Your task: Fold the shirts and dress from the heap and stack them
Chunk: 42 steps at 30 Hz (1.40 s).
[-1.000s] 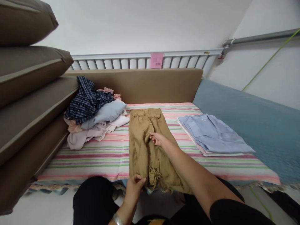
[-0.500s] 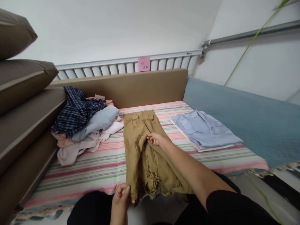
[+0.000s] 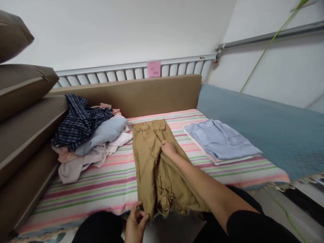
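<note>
A mustard-brown garment (image 3: 145, 158) with a row of small buttons and a tied cord lies lengthwise on the striped cloth, its near end hanging at the edge. My right hand (image 3: 167, 147) is closed on a fold of it near the middle; the fingertips are partly hidden. At the near left corner, my left hand (image 3: 138, 217) has its thumb and fingers closed at the garment's edge. Right of the garment is a flat stack of folded clothes with a light blue shirt (image 3: 222, 140) on top.
A loose heap of clothes with a dark plaid shirt (image 3: 81, 123) lies at left, against stacked brown cushions (image 3: 27, 118). The striped cloth (image 3: 108, 184) covers the seat. A brown backrest panel (image 3: 162, 96) stands behind, and a blue-grey padded surface (image 3: 265, 125) runs along the right.
My right hand has shifted slightly up and right with the fold. My left hand has moved a little right and down along the garment's near corner, which now lies flatter.
</note>
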Each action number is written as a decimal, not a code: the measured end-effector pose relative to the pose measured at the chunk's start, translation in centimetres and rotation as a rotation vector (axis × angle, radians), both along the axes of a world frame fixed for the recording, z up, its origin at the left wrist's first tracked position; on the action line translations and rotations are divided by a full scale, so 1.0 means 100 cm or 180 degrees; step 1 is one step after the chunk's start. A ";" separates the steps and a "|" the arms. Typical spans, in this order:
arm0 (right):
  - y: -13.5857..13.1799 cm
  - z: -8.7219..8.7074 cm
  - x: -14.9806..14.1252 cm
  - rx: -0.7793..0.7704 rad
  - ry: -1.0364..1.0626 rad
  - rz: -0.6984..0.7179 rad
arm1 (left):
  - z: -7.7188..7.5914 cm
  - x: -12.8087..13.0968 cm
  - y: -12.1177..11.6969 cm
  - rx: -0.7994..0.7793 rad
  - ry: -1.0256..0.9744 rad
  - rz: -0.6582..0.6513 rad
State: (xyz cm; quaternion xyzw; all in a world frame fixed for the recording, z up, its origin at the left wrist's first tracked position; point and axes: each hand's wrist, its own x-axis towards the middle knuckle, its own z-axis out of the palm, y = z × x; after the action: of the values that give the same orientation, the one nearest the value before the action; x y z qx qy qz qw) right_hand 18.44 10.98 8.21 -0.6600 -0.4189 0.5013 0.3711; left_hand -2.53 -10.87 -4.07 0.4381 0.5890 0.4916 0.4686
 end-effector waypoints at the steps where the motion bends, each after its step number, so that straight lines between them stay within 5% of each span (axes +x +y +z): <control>1: -0.007 0.001 -0.007 0.0254 -0.0210 0.0074 | -0.001 0.000 0.000 0.0081 0.0161 -0.0045; 5: -0.038 -0.015 -0.031 0.1315 -0.1406 0.1241 | -0.002 0.000 -0.002 0.0184 0.0597 -0.0330; 8: -0.051 -0.034 -0.035 0.1427 -0.2771 0.2092 | 0.004 -0.001 -0.004 0.0161 0.0695 -0.0364; 11: -0.054 -0.038 -0.033 0.1297 -0.3133 0.2127 | 0.015 -0.007 -0.007 0.0090 0.0654 -0.0328; 17: -0.066 -0.026 -0.056 0.2007 -0.3120 0.1922 | 0.016 -0.026 -0.007 -0.0156 0.0540 0.0319; 22: -0.079 -0.047 -0.068 0.1690 -0.3136 0.2064 | 0.003 -0.016 -0.004 -0.0405 -0.0030 -0.0151; 29: -0.085 -0.048 -0.070 0.1760 -0.3145 0.2042 | 0.020 -0.007 -0.016 -0.0676 -0.0472 -0.0713; 32: -0.087 -0.050 -0.071 0.1559 -0.3135 0.2114 | 0.032 -0.013 -0.019 -0.0478 0.0263 -0.0498; 36: -0.086 -0.047 -0.070 0.1466 -0.3003 0.2216 | 0.062 -0.014 -0.003 0.0820 0.1697 -0.0073; 39: -0.079 -0.034 -0.063 0.1476 -0.2856 0.2216 | 0.079 -0.001 0.029 0.1445 0.2314 -0.0543; 42: -0.065 -0.019 -0.049 0.1692 -0.2940 0.1834 | 0.072 0.017 0.062 0.1715 0.2926 -0.0743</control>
State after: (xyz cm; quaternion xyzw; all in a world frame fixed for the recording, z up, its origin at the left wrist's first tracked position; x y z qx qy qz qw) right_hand 13.51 4.51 6.34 -0.5540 -0.8094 0.1215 0.1524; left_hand -0.84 -4.63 3.11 0.7749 0.5338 0.3277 0.0855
